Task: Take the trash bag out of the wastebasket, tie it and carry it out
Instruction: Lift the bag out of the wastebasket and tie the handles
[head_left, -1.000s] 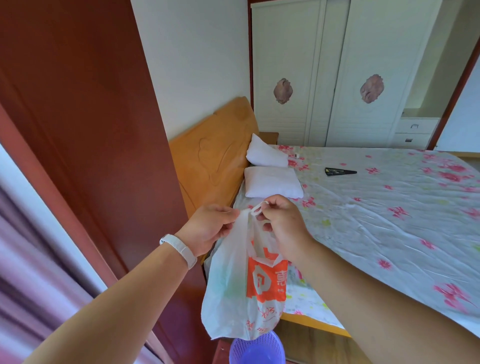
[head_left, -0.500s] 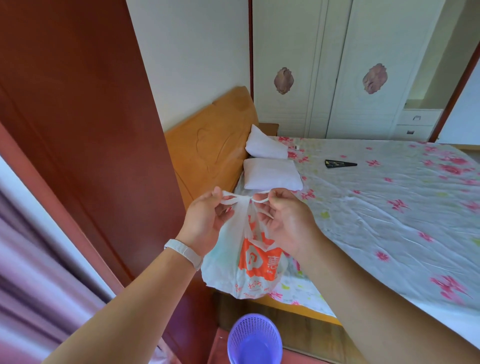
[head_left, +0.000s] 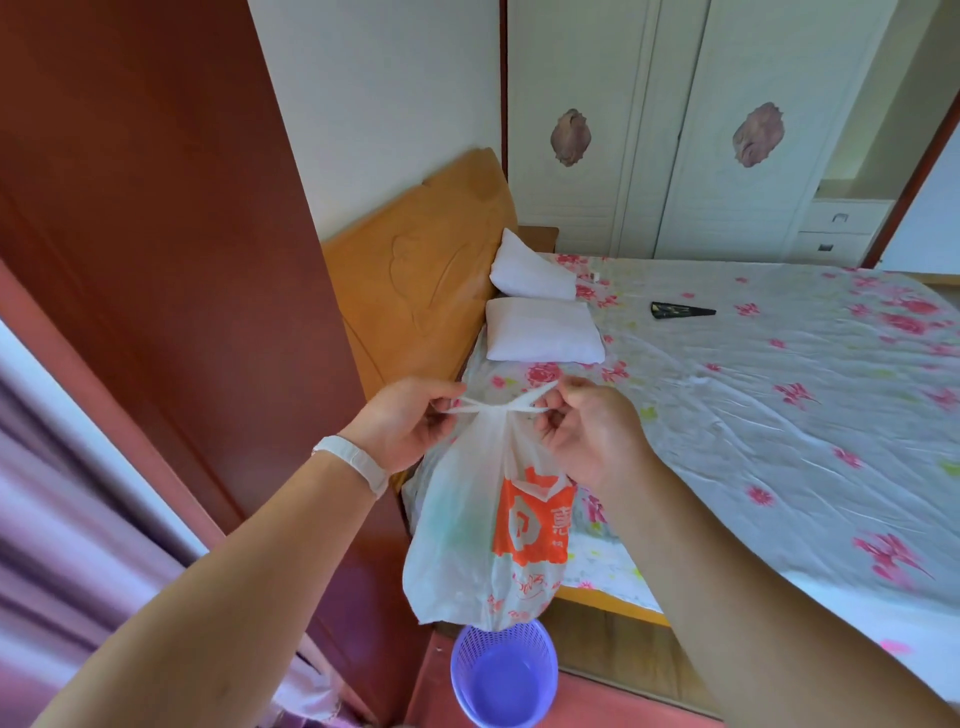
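A white plastic trash bag (head_left: 467, 540) with an orange printed panel hangs in the air in front of me. Its two handle strips are crossed into a knot at the top. My left hand (head_left: 402, 423) pinches the left strip. My right hand (head_left: 589, 434) pinches the right strip, and the strips are stretched sideways between the hands. Directly below the bag stands the purple mesh wastebasket (head_left: 504, 675) on the floor, with no bag in it.
A bed (head_left: 779, 405) with a floral sheet lies to the right, with two white pillows (head_left: 540, 330) and a dark object (head_left: 680, 310) on it. An orange headboard (head_left: 415, 291) and a red-brown wooden panel (head_left: 156, 260) stand at left. White wardrobes (head_left: 675, 130) are behind.
The bag handles went from held together to crossed and pulled apart sideways into a knot. The bag rose, then hangs lower again above the wastebasket.
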